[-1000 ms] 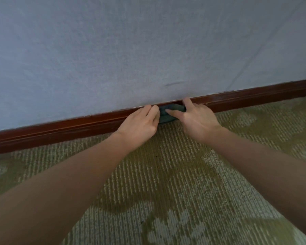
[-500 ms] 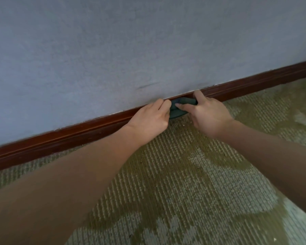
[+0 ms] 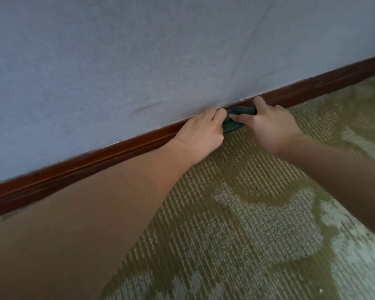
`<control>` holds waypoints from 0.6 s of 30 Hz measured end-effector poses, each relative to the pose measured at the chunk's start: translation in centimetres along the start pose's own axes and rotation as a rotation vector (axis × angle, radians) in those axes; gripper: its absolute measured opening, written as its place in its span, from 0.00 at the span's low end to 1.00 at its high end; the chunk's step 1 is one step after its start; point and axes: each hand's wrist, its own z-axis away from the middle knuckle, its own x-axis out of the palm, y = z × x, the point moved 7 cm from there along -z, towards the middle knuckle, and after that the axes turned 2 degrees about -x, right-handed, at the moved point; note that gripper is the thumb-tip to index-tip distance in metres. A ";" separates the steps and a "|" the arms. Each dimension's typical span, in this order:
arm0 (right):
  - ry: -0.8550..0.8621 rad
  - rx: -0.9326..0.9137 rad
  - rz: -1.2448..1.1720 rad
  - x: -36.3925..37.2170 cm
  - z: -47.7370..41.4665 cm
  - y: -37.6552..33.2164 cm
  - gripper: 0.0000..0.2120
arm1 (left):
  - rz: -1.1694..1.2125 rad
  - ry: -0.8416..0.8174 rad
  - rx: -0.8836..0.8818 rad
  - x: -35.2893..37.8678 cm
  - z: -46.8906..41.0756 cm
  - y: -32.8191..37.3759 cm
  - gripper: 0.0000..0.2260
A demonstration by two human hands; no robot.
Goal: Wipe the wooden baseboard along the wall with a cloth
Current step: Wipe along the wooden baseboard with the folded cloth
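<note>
A dark red-brown wooden baseboard point(image 3: 108, 155) runs along the foot of the wall, rising from lower left to upper right. A dark green cloth point(image 3: 234, 122) is bunched against it near the middle of the view. My left hand point(image 3: 201, 135) presses on the cloth's left end, fingers curled over it. My right hand point(image 3: 268, 124) holds the right end, thumb up on the baseboard's top edge and forefinger laid across the cloth. Most of the cloth is hidden under the two hands.
A pale blue-grey textured wall point(image 3: 160, 61) fills the upper half, with a faint dark scuff point(image 3: 147, 108) just above the baseboard. An olive and cream patterned carpet point(image 3: 247, 224) covers the floor below.
Both hands and the cloth have slid to the right along the baseboard. The view has tilted, so the baseboard now slopes more steeply.
</note>
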 end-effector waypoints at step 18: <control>0.000 0.117 -0.032 0.3 0.7 1.2 0.25 | -0.323 0.015 0.130 1.2 -1.3 1.9 0.12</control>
